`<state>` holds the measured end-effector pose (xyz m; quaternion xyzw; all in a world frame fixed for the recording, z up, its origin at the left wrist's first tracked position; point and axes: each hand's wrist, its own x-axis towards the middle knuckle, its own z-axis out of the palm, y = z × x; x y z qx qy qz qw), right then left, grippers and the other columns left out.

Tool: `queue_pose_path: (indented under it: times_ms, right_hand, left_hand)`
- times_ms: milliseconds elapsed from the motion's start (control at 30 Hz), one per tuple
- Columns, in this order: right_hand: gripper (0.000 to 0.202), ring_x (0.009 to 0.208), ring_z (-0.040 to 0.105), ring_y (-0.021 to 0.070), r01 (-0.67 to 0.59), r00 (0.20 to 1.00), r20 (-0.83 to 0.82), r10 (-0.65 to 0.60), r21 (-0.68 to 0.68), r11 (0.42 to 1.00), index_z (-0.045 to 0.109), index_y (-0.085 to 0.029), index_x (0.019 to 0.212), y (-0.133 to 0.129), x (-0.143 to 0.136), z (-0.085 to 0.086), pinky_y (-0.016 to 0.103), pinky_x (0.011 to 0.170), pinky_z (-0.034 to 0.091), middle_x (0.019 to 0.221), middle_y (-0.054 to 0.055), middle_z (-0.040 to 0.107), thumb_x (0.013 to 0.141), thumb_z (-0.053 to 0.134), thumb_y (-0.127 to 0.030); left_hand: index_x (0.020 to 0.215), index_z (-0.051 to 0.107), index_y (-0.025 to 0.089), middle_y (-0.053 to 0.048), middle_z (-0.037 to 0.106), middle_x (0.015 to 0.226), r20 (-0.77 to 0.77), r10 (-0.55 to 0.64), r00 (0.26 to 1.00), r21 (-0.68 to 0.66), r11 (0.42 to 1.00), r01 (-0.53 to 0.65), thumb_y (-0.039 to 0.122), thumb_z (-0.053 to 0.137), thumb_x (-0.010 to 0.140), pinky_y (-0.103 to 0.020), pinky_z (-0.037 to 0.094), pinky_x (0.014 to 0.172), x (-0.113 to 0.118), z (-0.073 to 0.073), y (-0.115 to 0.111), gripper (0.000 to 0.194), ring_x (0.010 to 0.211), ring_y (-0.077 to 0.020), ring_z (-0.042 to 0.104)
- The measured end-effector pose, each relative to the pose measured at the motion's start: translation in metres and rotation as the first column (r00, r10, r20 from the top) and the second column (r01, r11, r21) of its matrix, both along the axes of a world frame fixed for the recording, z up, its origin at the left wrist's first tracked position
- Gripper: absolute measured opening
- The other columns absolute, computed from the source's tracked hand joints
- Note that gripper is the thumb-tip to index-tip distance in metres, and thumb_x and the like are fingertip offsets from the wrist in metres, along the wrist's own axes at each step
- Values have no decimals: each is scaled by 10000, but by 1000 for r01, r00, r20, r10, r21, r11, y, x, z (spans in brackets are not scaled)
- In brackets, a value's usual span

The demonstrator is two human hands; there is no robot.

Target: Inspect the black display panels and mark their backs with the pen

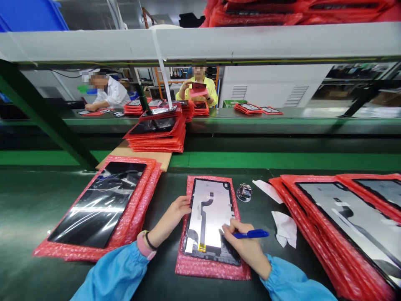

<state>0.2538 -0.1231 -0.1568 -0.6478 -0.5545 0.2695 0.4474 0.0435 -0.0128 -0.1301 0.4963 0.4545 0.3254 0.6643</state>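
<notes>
In front of me a tablet screen panel (216, 213) lies with its silver back up on a red bubble-wrap bag (213, 271). A dark ribbon cable runs down its back to a yellow tab near the bottom. My left hand (173, 217) rests at the panel's left edge, fingers stretched out and holding nothing. My right hand (246, 246) is closed around a blue pen (252, 234), fingertips at the panel's right side; the pen's tip is hidden by the fingers.
Left, a glossy black screen (103, 205) lies on red bags. Stacked panels in red bags (344, 225) stand at right. Nearby are a small clear-and-metal object (244, 192) and crumpled white paper (284, 228). Behind are a bag pile (156, 140), a shelf beam (200, 44) and two people.
</notes>
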Motion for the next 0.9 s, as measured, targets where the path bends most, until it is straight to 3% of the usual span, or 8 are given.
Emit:
queue_pose_path:
  times_ms: [233, 400, 533, 667, 767, 900]
  right_hand:
    - [435, 449, 383, 124, 39, 974, -220, -51, -60, 997, 371, -238, 469, 4, 3, -1, 269, 500, 298, 421, -45, 412, 713, 668, -441]
    - [476, 391, 371, 102, -16, 876, -481, -34, -99, 995, 449, -223, 531, 10, 9, -5, 246, 434, 266, 424, -39, 471, 720, 683, -591]
    - [498, 374, 238, 59, 7, 783, -620, -57, -83, 997, 475, -211, 567, 11, 6, -7, 226, 408, 165, 432, -72, 393, 716, 685, -638]
    - [520, 379, 168, 52, 48, 707, -705, -58, -34, 998, 470, -215, 583, 7, 1, -6, 223, 402, 132, 424, -89, 329, 713, 663, -680]
    - [551, 372, 187, 57, 93, 677, -735, -39, 33, 995, 494, -214, 600, 5, 5, -2, 216, 414, 190, 384, -104, 275, 714, 621, -738]
    - [590, 320, 235, 54, 159, 683, -730, -41, 93, 983, 622, -191, 734, 9, 21, 18, 188, 384, 189, 321, -86, 347, 760, 538, -775]
  left_hand:
    - [974, 593, 157, -34, 661, 828, 39, 27, 999, -77, 997, -24, 213, 754, 579, -275, 439, 723, 1, 4, 10, 431, 784, -166, 615]
    - [933, 633, 118, -71, 696, 818, 146, -85, 986, -114, 988, 102, 262, 785, 556, -310, 482, 707, 23, 16, 3, 431, 730, -200, 648]
    - [1020, 617, 121, -80, 724, 879, 176, -65, 982, -112, 990, 85, 148, 738, 532, -334, 514, 702, 38, 11, -5, 504, 742, -228, 675]
    - [1066, 600, 134, -62, 737, 938, 186, 4, 983, -42, 999, 4, 61, 689, 534, -304, 516, 718, 32, 8, -2, 544, 776, -210, 677]
    - [1052, 623, 138, -56, 742, 970, 199, 56, 978, 34, 997, -64, 108, 715, 594, -292, 513, 751, 22, 22, 4, 467, 814, -204, 678]
    - [1085, 646, 155, -61, 738, 1051, 258, 118, 959, 138, 978, -158, 259, 735, 719, -306, 509, 851, 17, 53, 6, 391, 950, -225, 681]
